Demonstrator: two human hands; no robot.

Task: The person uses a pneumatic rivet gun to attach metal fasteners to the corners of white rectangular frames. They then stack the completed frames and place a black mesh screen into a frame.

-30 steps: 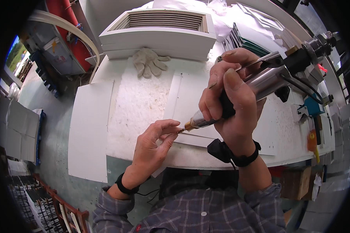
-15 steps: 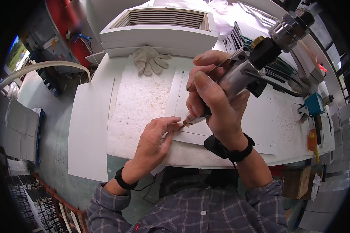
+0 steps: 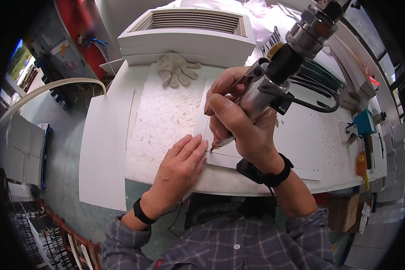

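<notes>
My right hand (image 3: 245,126) is closed around a silver power screwdriver (image 3: 258,96), held on a slant with its tip pointing down and to the left. The brass-coloured tip meets a white panel (image 3: 297,148) near its left front corner, beside a thin line running along the panel. Just left of that tip, my left hand (image 3: 180,166) lies flat, fingers stretched out and close together, nothing held in it. Whether a screw sits under the tip is too small to tell. Each wrist wears a black band.
A knitted glove (image 3: 177,69) lies on the worktable before a white louvred frame (image 3: 186,40). Another white panel (image 3: 104,153) stands out at the left edge. Rightward are a teal tool (image 3: 364,121), an orange-and-yellow tool (image 3: 361,164) and stacked strips (image 3: 351,67).
My left hand's fingers have left the screwdriver tip, where they were pinched, and straightened flat beside it. The screwdriver's upper end has swung left and more upright; its tip stays at the corner.
</notes>
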